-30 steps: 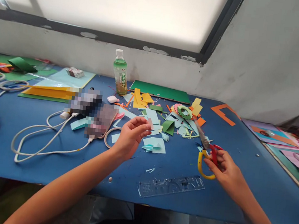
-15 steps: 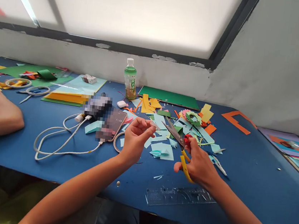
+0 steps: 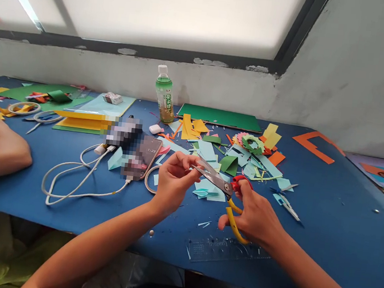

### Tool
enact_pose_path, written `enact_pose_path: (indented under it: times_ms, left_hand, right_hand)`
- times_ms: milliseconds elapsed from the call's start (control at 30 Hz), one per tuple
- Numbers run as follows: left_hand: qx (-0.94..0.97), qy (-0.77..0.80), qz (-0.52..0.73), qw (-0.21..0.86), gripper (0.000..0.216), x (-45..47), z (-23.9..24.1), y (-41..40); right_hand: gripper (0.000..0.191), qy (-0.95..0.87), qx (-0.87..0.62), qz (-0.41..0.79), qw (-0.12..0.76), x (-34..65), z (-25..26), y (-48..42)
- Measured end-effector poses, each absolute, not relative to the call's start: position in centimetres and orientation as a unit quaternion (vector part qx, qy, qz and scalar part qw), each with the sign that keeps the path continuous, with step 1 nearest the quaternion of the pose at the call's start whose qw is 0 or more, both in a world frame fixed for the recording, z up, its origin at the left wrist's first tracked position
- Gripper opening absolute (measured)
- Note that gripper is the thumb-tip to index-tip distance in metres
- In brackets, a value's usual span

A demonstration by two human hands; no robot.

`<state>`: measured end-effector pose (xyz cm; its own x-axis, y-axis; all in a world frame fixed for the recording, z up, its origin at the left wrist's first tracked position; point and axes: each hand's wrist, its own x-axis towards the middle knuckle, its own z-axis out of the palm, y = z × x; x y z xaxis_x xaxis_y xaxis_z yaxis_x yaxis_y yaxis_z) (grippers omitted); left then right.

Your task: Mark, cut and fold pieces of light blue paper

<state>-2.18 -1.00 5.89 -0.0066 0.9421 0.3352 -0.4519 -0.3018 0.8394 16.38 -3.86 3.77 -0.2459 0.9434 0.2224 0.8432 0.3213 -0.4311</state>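
Note:
My right hand [image 3: 258,214] grips scissors [image 3: 217,178] with red and yellow handles. Their slightly parted blades point left, and the tips reach the fingertips of my left hand [image 3: 176,179]. That hand is closed in a pinch above the table; whatever sits between its fingertips is too small to make out. Beneath and behind the blades lie light blue paper scraps [image 3: 207,150] and a folded dark green piece [image 3: 229,165]. A clear plastic ruler [image 3: 213,249] lies flat in front of my right hand.
A phone [image 3: 149,150] with a white cable [image 3: 85,196] is left of my left hand. A green-labelled bottle [image 3: 165,97] stands at the back. Blue-handled tools [image 3: 287,203] lie to the right, near an orange paper frame [image 3: 311,146]. Another person's arm [image 3: 2,148] rests at far left.
The scissors have moved left and lower, bringing their tips to my left fingertips, and the blades have closed somewhat. My left hand stays pinched in nearly the same place.

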Motion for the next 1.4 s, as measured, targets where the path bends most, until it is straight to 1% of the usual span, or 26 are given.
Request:
enact_pose_path:
  times_ms: [233,500,667,1067,1400]
  left_hand:
    - [0.476,0.277,0.654,0.518,0.026,-2.1,6.0,-1.2]
    - [0.481,0.277,0.652,0.516,0.026,-2.1,6.1,-1.3]
    - [0.481,0.272,0.648,0.524,0.028,-2.1,6.1,-1.3]
    - [0.473,0.303,0.646,0.517,0.032,-2.1,6.2,-1.3]
    - [0.470,0.292,0.642,0.531,0.033,-2.1,6.2,-1.3]
  right_hand:
    - [0.042,-0.779,-0.565,0.113,0.249,16.2,3.8,-4.1]
    - [0.045,-0.786,-0.562,0.094,0.240,16.0,3.8,-4.0]
    - [0.043,-0.795,-0.545,0.071,0.256,16.1,3.6,-4.0]
    - [0.041,-0.805,-0.538,0.038,0.247,16.5,3.0,-4.0]
    - [0.039,-0.813,-0.533,-0.024,0.234,16.7,2.8,-3.9]
